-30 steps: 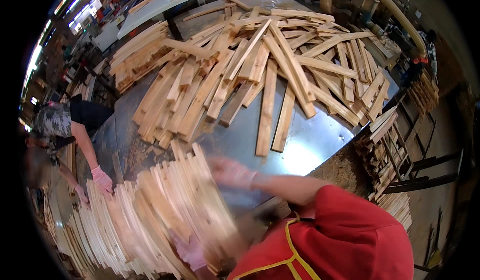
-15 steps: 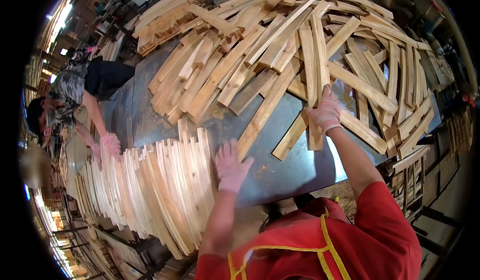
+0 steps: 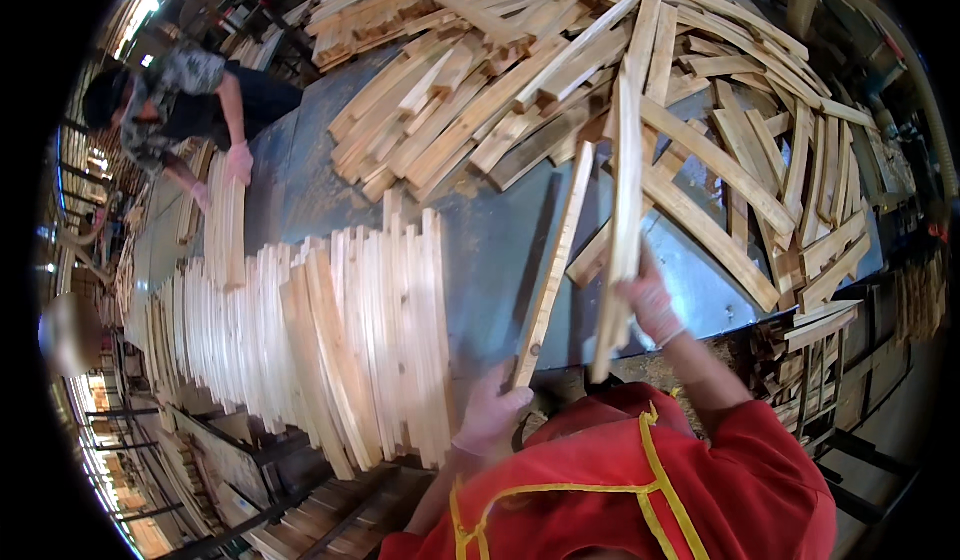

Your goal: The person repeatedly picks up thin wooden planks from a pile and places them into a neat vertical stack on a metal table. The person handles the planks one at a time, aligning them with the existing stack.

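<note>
My left hand [image 3: 490, 415], in a pale glove, grips the near end of a wooden slat [image 3: 553, 265] that slants up and away over the metal table [image 3: 485, 245]. My right hand [image 3: 650, 305], gloved too and smeared by motion, closes on a second wooden slat [image 3: 626, 150]. That slat stretches far up toward a jumbled pile of slats [image 3: 540, 75]; whether a further piece goes with it I cannot tell. Left of my left hand, a row of slats [image 3: 375, 330] lies packed side by side along the table's near edge.
At the left, a co-worker's gloved hands [image 3: 238, 163] hold a bundle of slats [image 3: 226, 225] above the row's far end. A neat stack [image 3: 375, 10] sits at the back. A rack with wood pieces [image 3: 815, 345] stands to the right, beside the table.
My left hand has moved toward me and taken hold of a slat. My right hand has drawn another slat nearer. The co-worker's hands have lifted a bundle off the row's left part.
</note>
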Demonstrator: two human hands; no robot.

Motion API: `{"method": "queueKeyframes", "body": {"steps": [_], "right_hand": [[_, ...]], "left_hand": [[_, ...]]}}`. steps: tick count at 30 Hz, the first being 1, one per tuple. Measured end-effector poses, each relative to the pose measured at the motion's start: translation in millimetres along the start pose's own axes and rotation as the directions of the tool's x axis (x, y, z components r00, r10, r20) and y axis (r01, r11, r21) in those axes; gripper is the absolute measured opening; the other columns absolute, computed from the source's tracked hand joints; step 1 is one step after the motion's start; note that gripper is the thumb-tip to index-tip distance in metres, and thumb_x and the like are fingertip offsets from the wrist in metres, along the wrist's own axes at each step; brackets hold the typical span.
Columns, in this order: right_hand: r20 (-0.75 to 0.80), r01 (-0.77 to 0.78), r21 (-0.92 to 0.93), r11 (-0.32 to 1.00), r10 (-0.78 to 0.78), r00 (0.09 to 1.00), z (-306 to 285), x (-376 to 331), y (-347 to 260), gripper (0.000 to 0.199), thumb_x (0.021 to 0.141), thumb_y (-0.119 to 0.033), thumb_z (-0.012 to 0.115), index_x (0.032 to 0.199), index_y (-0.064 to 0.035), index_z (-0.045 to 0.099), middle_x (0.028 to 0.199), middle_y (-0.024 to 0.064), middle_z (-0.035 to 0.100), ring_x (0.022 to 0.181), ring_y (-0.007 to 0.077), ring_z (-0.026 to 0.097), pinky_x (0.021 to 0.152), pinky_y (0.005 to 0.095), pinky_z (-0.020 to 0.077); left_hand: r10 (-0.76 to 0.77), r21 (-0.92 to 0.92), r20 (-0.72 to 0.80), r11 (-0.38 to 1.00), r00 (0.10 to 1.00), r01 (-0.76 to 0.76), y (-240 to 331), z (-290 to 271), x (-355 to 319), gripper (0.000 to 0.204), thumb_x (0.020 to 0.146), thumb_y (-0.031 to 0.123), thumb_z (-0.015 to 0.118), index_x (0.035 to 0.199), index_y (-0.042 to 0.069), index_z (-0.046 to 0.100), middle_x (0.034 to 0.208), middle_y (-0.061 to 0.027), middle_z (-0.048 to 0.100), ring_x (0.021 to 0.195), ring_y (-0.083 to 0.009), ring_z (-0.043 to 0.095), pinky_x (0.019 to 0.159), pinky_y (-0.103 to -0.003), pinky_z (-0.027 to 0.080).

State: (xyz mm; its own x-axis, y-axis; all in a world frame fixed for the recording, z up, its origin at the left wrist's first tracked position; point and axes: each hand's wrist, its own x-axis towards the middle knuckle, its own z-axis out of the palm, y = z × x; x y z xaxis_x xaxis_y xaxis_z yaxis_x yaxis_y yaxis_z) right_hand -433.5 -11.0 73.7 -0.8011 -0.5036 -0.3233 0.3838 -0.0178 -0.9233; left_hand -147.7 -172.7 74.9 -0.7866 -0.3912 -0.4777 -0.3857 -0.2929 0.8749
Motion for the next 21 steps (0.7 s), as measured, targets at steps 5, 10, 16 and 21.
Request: {"method": "queueKeyframes", "body": {"steps": [5, 10, 16, 21], "right_hand": [[0.308, -0.198, 0.166, 0.966, 0.140, 0.941, 107.4, -93.2, 122.0, 0.099, 0.079, 0.002, 0.066, 0.168, -0.0055, 0.025, 0.146, 0.0154, 0.058, 0.130, 0.0247, 0.058, 0.112, 0.0345, 0.0469], [0.483, 0.075, -0.730, 0.679, 0.436, 0.759, 141.0, -50.1, 120.4, 0.084, 0.094, -0.035, 0.071, 0.152, 0.0126, 0.034, 0.121, 0.0287, 0.071, 0.115, 0.0368, 0.069, 0.103, 0.0397, 0.0528], [0.459, 0.248, -0.879, 0.407, 0.584, 0.669, 211.0, -37.2, 102.9, 0.074, 0.096, -0.046, 0.064, 0.137, 0.0116, 0.044, 0.115, 0.0318, 0.072, 0.109, 0.0421, 0.071, 0.094, 0.0460, 0.0544], [0.446, 0.247, -0.755, 0.607, 0.201, 0.872, 102.3, 10.3, 14.6, 0.066, 0.091, -0.036, 0.072, 0.147, -0.0063, 0.053, 0.123, 0.0221, 0.073, 0.119, 0.0390, 0.068, 0.104, 0.0427, 0.0522]], "left_hand": [[-0.182, -0.448, -0.039, 0.882, 0.983, 0.146, -52.8, -4.5, -33.9, 0.045, 0.103, 0.013, 0.059, 0.146, 0.002, 0.052, 0.116, -0.0094, 0.067, 0.100, -0.0187, 0.067, 0.084, -0.036, 0.056], [-0.015, 0.508, -0.262, 0.848, 0.965, 0.152, -7.5, -31.5, -63.2, 0.061, 0.096, 0.026, 0.065, 0.148, -0.001, 0.048, 0.138, -0.0194, 0.058, 0.122, -0.0341, 0.061, 0.102, -0.048, 0.051], [0.440, 0.946, -0.206, 0.317, 0.874, 0.064, -1.1, -37.6, -32.6, 0.081, 0.088, 0.037, 0.077, 0.152, -0.002, 0.047, 0.154, -0.0258, 0.046, 0.145, -0.0457, 0.041, 0.122, -0.055, 0.033], [0.512, 0.969, -0.117, 0.248, 0.851, -0.016, 12.6, -18.5, 6.3, 0.082, 0.086, 0.037, 0.079, 0.153, 0.001, 0.048, 0.154, -0.0218, 0.047, 0.145, -0.0423, 0.041, 0.123, -0.053, 0.033]]}}
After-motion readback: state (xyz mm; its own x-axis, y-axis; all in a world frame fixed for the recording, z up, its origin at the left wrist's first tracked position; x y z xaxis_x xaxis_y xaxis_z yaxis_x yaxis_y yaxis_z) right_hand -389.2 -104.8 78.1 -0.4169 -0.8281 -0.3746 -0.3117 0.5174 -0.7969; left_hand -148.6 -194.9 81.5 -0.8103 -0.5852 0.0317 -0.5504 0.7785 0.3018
